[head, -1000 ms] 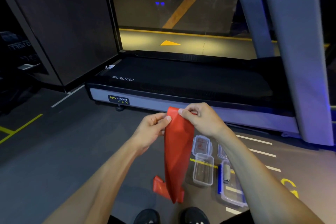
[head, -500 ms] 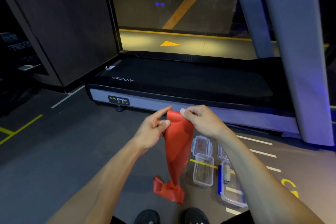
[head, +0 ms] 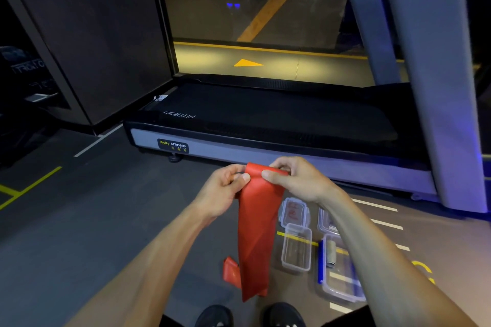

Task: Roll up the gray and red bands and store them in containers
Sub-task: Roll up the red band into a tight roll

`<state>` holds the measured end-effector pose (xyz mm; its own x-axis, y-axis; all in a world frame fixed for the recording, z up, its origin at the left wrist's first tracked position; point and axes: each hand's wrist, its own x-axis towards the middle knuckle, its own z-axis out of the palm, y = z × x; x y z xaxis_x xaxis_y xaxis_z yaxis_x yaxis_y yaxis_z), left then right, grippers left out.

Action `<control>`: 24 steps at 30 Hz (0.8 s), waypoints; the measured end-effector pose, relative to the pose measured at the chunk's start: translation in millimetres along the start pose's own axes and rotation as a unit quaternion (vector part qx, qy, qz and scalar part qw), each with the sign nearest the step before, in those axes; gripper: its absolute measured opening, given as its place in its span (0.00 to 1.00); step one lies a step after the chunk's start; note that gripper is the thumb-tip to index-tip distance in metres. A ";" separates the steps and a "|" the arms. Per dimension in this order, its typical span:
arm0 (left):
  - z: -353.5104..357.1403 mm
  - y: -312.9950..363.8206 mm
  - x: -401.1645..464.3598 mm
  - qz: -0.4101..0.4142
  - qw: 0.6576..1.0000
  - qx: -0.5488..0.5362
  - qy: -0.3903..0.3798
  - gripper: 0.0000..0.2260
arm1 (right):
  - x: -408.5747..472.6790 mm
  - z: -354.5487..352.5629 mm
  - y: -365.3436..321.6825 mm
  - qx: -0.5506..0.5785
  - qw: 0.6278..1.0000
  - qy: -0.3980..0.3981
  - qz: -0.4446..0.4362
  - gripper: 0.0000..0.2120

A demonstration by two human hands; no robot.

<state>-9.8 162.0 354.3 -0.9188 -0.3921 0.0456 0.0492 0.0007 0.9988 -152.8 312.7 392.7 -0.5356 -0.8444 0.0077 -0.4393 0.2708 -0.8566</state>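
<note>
Open floor to my left, clutter to my right

The gray floor (head: 93, 220) lies bare there; the treadmill (head: 265, 125) blocks ahead, and clear containers (head: 296, 247) (one holding a gray roll (head: 330, 252)) crowd the floor rightward.

Both bare forearms reach forward from 6 o'clock and meet at centre. The left hand (head: 224, 188) pinches the top edge of the red band (head: 256, 233) with thumb and curled fingers; the right hand (head: 297, 179), at its 3 o'clock, pinches the same edge, knuckles up.
</note>
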 end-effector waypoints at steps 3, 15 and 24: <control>0.5 -0.5 1.1 -0.001 1.000 -0.003 0.009 0.09 | 0.7 0.1 -0.5 -0.007 1.000 0.016 -0.010 0.11; -2.8 -4.0 0.4 -0.001 1.000 -0.016 -0.026 0.12 | 1.1 0.0 -4.1 -0.024 0.999 0.043 0.007 0.15; -5.8 -1.3 -0.6 -0.030 0.999 -0.008 -0.017 0.19 | 4.3 1.4 2.3 -0.001 1.000 -0.006 0.009 0.30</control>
<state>-7.0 157.0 352.9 -0.9333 -0.3589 -0.0133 -0.0005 -0.0359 0.9994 -155.2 309.0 390.1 -0.5350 -0.8448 -0.0133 -0.4320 0.2870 -0.8550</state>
